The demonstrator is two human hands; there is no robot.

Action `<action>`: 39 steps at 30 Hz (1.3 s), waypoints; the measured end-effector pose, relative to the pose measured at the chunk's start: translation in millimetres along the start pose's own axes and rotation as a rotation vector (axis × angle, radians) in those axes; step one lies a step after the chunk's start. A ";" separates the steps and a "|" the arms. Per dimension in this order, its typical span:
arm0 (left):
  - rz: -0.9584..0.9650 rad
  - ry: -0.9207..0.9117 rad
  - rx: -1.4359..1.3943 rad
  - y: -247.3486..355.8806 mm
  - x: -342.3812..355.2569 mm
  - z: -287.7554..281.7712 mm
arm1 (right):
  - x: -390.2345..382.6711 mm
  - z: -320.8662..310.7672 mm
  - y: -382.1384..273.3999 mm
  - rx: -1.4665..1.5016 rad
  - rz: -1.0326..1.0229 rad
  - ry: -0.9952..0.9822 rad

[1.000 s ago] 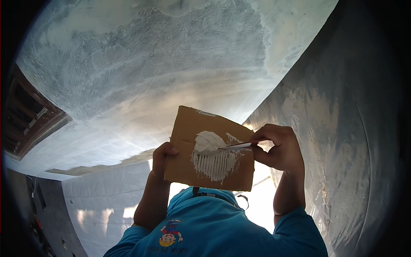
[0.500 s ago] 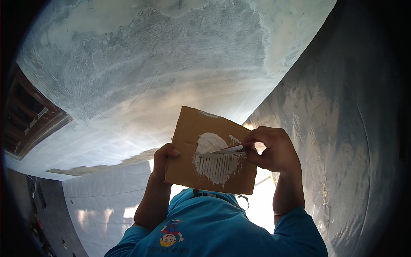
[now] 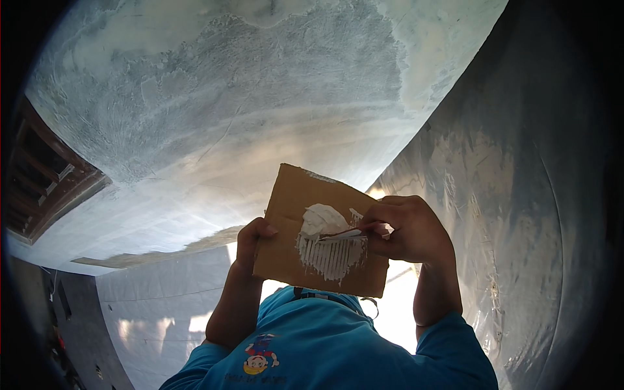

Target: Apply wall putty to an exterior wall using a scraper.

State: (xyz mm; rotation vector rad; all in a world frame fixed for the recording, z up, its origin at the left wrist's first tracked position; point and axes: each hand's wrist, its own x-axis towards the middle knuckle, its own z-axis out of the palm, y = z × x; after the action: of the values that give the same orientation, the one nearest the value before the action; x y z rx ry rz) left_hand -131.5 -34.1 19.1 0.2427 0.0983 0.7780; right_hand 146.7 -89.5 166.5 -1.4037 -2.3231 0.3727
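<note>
My left hand (image 3: 251, 242) grips the left edge of a brown cardboard sheet (image 3: 288, 209) held up in front of me. A lump of white putty (image 3: 323, 221) sits on the sheet, with comb-like streaks below it. My right hand (image 3: 407, 229) is shut on a small putty knife (image 3: 342, 234), whose thin blade lies flat across the putty near the sheet's right side. Both forearms rise from blue sleeves (image 3: 325, 344) at the lower edge.
A plastered ceiling (image 3: 227, 97) with grey and white patches fills the upper view. A rough grey wall (image 3: 526, 195) curves down on the right. A dark wooden frame (image 3: 42, 179) stands at the left. Bright light shows behind the cardboard.
My right hand has shifted a little left and the blade has slid across the putty. The cardboard and my left hand have stayed nearly still.
</note>
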 end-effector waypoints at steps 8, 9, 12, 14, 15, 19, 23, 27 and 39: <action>0.013 0.035 0.019 -1.0 -1.2 -1.7 | -3.0 -4.3 -0.5 -0.009 -0.052 0.015; 0.012 0.004 -0.027 -0.7 -0.8 -0.8 | -3.0 -6.1 -1.5 -0.019 -0.085 0.009; 0.012 0.084 0.044 -0.3 -0.6 3.6 | -3.1 -8.2 -6.4 -0.029 -0.111 -0.004; 0.016 0.071 0.039 -1.6 0.0 1.5 | -5.7 -8.8 -6.9 -0.052 -0.122 -0.009; 0.020 0.057 0.035 -2.3 0.5 0.3 | -7.2 -8.9 -7.1 -0.075 -0.134 -0.013; 0.012 0.007 -0.040 -2.8 -0.3 1.2 | -12.2 -8.1 -9.8 -0.093 -0.132 -0.027; 0.023 -0.002 -0.049 -4.4 0.3 -2.0 | -15.5 -3.8 -0.5 0.038 -0.122 -0.007; 0.034 0.102 -0.001 -4.8 -2.3 11.1 | -16.3 -1.8 3.9 0.192 0.121 0.006; 0.017 0.168 0.084 -6.1 -0.5 -8.5 | -2.4 -4.7 24.1 0.413 0.261 -0.247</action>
State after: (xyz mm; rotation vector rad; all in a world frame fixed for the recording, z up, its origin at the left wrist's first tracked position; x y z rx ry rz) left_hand -129.2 -37.1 9.4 0.2577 0.2884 0.8112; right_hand 168.7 -80.4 160.0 -1.5112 -2.0744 1.0896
